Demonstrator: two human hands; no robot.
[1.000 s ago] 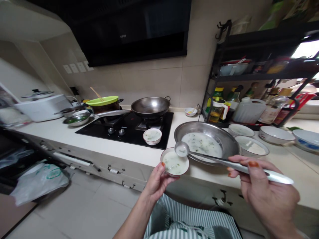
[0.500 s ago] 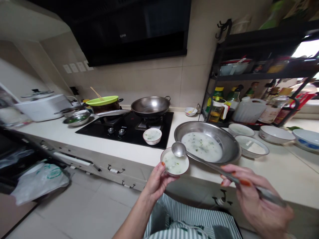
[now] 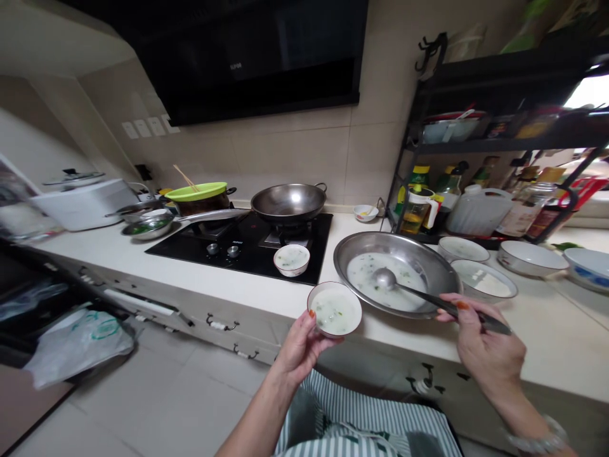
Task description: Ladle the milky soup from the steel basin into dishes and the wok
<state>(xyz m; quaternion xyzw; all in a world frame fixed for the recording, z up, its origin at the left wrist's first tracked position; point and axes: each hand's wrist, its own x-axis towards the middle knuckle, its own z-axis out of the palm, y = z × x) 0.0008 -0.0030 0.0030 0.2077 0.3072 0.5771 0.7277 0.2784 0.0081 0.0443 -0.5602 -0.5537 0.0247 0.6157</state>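
Observation:
My left hand (image 3: 301, 346) grips a small bowl (image 3: 334, 310) of white porridge with green flecks, held at the counter's front edge. My right hand (image 3: 483, 346) is closed on the handle of a metal ladle (image 3: 384, 278). The ladle's cup rests in the white porridge inside a wide steel basin (image 3: 440, 276) on the counter. A second filled small bowl (image 3: 292, 259) sits on the black hob (image 3: 247, 244), left of the basin.
A steel wok (image 3: 288, 202) and a pot with a green lid (image 3: 196, 193) stand on the hob. Several empty bowls (image 3: 483, 279) lie right of the basin. A black rack (image 3: 480, 146) holds bottles. A rice cooker (image 3: 83, 200) stands far left.
The ladle was over the small bowl; my right hand has swung it right and lowered its cup into the basin's porridge. My left hand has held the bowl still.

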